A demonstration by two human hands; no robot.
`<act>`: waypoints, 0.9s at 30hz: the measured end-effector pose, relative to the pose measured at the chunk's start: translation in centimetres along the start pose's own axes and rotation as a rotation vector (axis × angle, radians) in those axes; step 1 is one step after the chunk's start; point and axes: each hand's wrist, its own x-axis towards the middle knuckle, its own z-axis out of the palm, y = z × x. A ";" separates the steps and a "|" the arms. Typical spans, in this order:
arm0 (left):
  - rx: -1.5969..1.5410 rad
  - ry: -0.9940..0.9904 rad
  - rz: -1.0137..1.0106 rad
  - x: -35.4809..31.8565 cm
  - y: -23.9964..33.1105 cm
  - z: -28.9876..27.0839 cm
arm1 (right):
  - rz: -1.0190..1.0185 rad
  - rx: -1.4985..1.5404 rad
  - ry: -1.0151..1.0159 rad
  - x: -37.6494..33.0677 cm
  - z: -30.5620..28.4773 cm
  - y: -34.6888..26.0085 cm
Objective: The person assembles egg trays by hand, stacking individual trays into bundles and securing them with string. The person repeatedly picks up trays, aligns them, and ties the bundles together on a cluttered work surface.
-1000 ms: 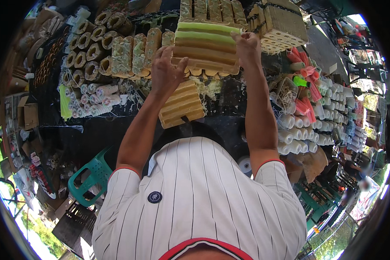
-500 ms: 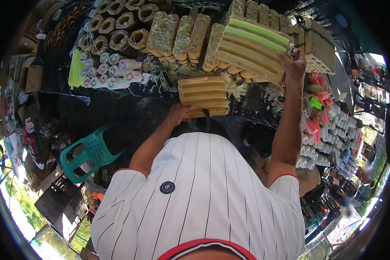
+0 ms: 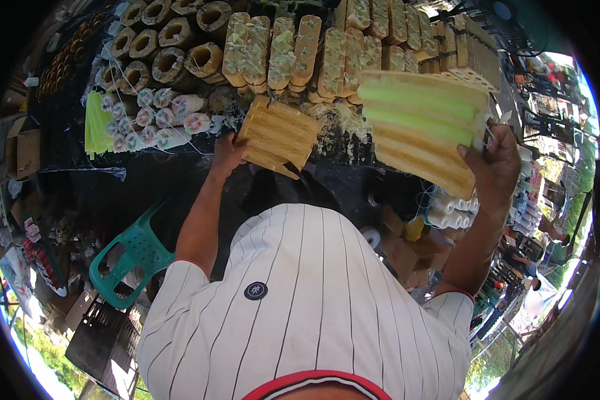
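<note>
My left hand (image 3: pixel 228 155) grips the left edge of a smaller tan grooved mold half (image 3: pixel 280 135), which is tilted, with a dark notch at its lower edge. My right hand (image 3: pixel 493 163) pinches the right edge of a larger tan grooved mold half (image 3: pixel 420 157), raised off the table. Pale green candle-like sticks (image 3: pixel 420 108) lie in its upper grooves; the lower grooves are bare. White strands stick out beside my right fingers. The two mold halves are apart, with pale scraps on the table between them.
Upright tan mold blocks (image 3: pixel 281 57) stand along the back of the black-covered table, beside hollow many-sided blocks (image 3: pixel 169 65). White wrapped bundles (image 3: pixel 173 119) and loose green sticks (image 3: pixel 98 127) lie at left. A green plastic chair (image 3: pixel 130 257) stands at lower left. White rolls (image 3: pixel 450 210) are stacked at right.
My right hand has moved right and nearer, carrying the larger mold half away from the blocks. My left hand has moved left and farther, tilting the smaller mold half. The view has also shifted.
</note>
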 end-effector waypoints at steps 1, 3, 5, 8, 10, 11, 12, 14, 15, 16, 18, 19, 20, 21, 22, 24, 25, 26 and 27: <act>-0.065 -0.021 0.026 0.1 -0.6 -0.4 | 0.064 -0.017 -0.039 -1.1 0.1 0.8; -0.159 -0.045 0.073 0.8 -2.5 -0.4 | 0.157 0.022 -0.069 -2.6 2.3 2.7; -0.258 -0.015 0.090 0.3 -4.6 -0.2 | 0.232 -0.059 -0.175 -3.6 4.0 6.5; -0.398 0.051 0.053 -1.9 -6.3 0.5 | 0.215 -0.358 -0.264 -4.0 7.7 8.3; -0.476 0.077 -0.007 -3.4 -6.8 1.0 | 0.155 -0.439 -0.315 -4.1 9.3 10.5; -0.526 0.067 0.012 -3.8 -6.8 1.2 | 0.111 -0.415 -0.312 -3.8 9.9 11.5; -0.576 0.058 0.032 -4.1 -6.7 1.6 | 0.114 -0.422 -0.315 -3.8 10.1 12.0; -0.615 0.060 0.075 -4.2 -6.3 2.0 | 0.111 -0.436 -0.326 -3.3 11.1 12.3; -0.602 0.063 0.095 -3.3 -5.6 2.1 | 0.097 -0.455 -0.328 -3.0 11.4 13.0; -0.590 0.069 0.114 -2.7 -5.3 1.9 | 0.081 -0.474 -0.332 -2.7 11.8 13.9; -0.531 0.043 0.082 -1.4 -5.1 1.3 | 0.067 -0.478 -0.345 -2.1 12.6 14.5; -0.500 0.017 0.072 -0.9 -4.6 1.3 | 0.076 -0.470 -0.342 -1.8 12.7 14.5; -0.454 0.015 0.061 -1.2 -4.5 1.5 | 0.086 -0.462 -0.338 -1.6 12.8 14.5; -0.407 0.013 0.050 -1.8 -4.4 1.7 | 0.066 -0.462 -0.335 -1.5 12.8 14.8; -0.360 0.009 0.039 -2.1 -4.5 2.0 | 0.047 -0.463 -0.330 -1.6 12.7 14.9; -0.380 0.019 0.089 -1.9 -4.5 2.3 | -0.010 -0.472 -0.323 -1.1 12.4 15.3; -0.388 0.022 0.107 -2.2 -4.9 2.5 | -0.041 -0.478 -0.323 -0.6 12.3 15.6; -0.262 0.007 0.086 -2.5 -3.6 2.6 | -0.067 -0.493 -0.312 -0.6 11.9 15.9; -0.134 -0.006 0.067 -3.0 -2.2 2.4 | -0.046 -0.498 -0.295 -1.3 11.5 16.3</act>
